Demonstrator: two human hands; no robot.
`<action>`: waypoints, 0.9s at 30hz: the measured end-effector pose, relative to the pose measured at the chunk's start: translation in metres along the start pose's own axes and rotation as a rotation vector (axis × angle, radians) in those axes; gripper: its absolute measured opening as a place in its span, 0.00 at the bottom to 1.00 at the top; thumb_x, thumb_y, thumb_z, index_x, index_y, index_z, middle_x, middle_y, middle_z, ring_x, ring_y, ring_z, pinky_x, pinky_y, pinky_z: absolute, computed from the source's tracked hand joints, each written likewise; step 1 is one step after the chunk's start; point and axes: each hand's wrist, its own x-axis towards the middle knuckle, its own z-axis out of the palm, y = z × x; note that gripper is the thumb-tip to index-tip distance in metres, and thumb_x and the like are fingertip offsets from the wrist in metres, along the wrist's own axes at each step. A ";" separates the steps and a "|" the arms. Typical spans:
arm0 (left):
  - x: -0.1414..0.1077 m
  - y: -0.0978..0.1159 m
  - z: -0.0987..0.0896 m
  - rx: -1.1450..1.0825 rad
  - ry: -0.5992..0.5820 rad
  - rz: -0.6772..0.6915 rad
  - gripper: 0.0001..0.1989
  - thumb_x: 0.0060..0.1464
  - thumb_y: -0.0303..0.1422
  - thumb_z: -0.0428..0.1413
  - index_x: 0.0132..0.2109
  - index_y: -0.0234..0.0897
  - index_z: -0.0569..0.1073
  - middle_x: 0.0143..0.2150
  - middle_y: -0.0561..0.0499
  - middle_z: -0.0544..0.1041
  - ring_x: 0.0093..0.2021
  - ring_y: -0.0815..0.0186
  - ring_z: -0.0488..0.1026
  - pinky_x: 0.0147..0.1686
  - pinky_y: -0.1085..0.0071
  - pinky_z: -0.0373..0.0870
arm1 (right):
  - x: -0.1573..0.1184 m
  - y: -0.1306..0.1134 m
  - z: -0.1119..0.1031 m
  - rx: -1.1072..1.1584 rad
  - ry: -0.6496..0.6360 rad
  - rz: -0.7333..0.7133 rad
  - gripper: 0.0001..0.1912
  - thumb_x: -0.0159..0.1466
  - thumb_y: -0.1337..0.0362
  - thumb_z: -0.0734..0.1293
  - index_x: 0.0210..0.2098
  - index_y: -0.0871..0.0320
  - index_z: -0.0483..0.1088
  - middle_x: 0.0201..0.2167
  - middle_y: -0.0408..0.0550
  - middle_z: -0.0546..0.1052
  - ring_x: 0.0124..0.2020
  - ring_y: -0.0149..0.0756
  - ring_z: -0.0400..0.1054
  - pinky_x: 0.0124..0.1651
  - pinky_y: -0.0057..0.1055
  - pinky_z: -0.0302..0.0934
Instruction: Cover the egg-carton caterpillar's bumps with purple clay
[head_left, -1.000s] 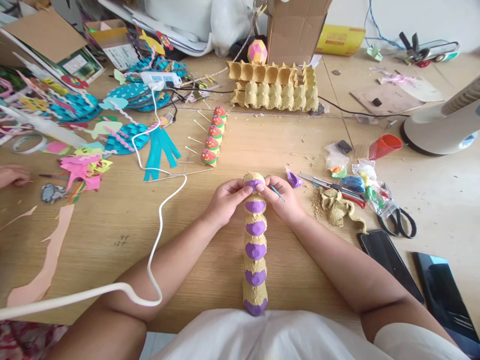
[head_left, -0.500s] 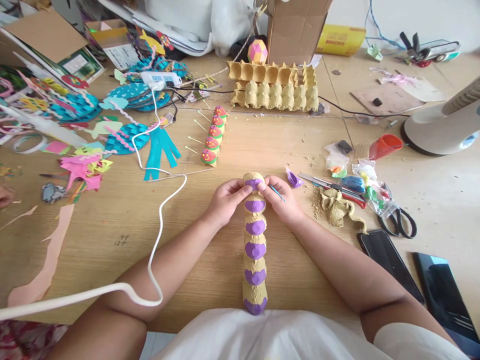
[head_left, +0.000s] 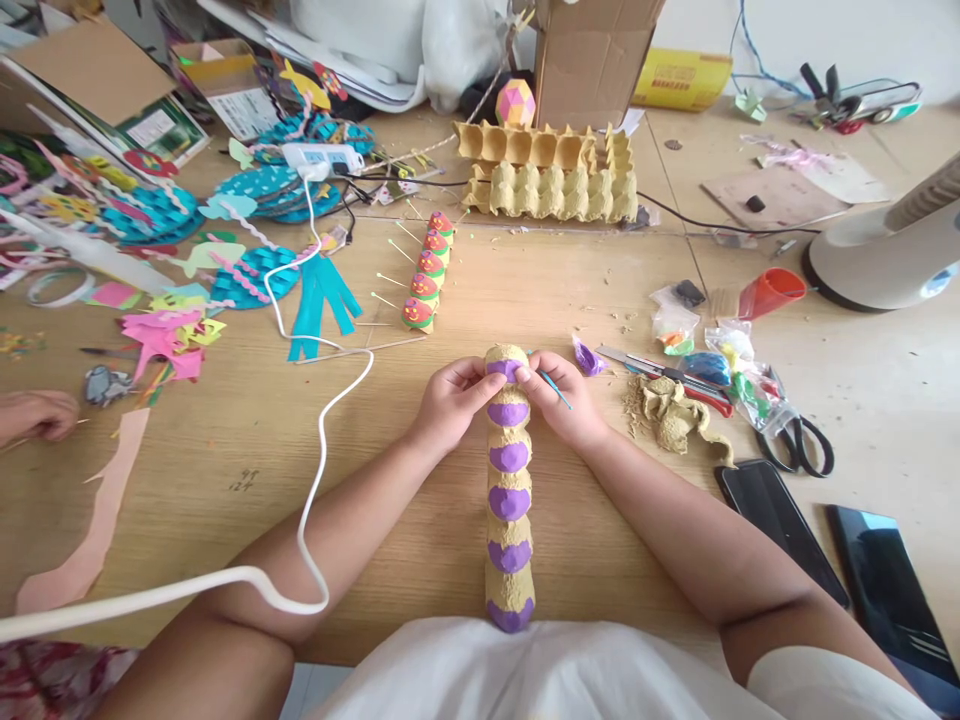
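A long egg-carton strip [head_left: 511, 530] lies lengthwise before me, its near end close to my shirt. Purple clay [head_left: 509, 457] covers part of each bump. At the far end, my left hand [head_left: 456, 400] grips the strip's left side, thumb on the purple patch. My right hand [head_left: 559, 395] presses its thumb on the same patch from the right and also keeps a thin blue stick [head_left: 555, 388] in its fingers. Just beyond that hand is a small bag of purple clay [head_left: 588, 356].
To the right lie a utility knife [head_left: 660, 370], carton scraps [head_left: 675, 420], clay packets, black scissors [head_left: 796, 445] and phones. A decorated caterpillar strip [head_left: 427, 275] and egg cartons [head_left: 562, 190] are farther back. A white cable [head_left: 322, 440] crosses my left arm. Another person's hand [head_left: 45, 415] is at left.
Another person's hand has come farther in from the left edge, with a thin stick. My hands keep nearly the same hold; the strip has shifted very slightly.
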 end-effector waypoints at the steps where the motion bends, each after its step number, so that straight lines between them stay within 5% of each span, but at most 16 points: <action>1: -0.001 0.000 0.000 0.024 0.007 0.016 0.17 0.51 0.46 0.73 0.34 0.36 0.81 0.32 0.53 0.80 0.34 0.69 0.73 0.37 0.73 0.69 | 0.000 0.000 0.000 0.001 -0.002 -0.005 0.28 0.59 0.40 0.77 0.27 0.54 0.65 0.25 0.39 0.62 0.29 0.31 0.53 0.33 0.31 0.51; 27: -0.003 0.003 0.000 0.128 0.029 0.032 0.16 0.52 0.46 0.72 0.36 0.37 0.83 0.33 0.52 0.81 0.33 0.69 0.73 0.35 0.73 0.69 | 0.000 0.003 0.002 -0.065 0.001 -0.043 0.29 0.59 0.39 0.76 0.26 0.54 0.62 0.24 0.38 0.61 0.28 0.31 0.53 0.32 0.31 0.51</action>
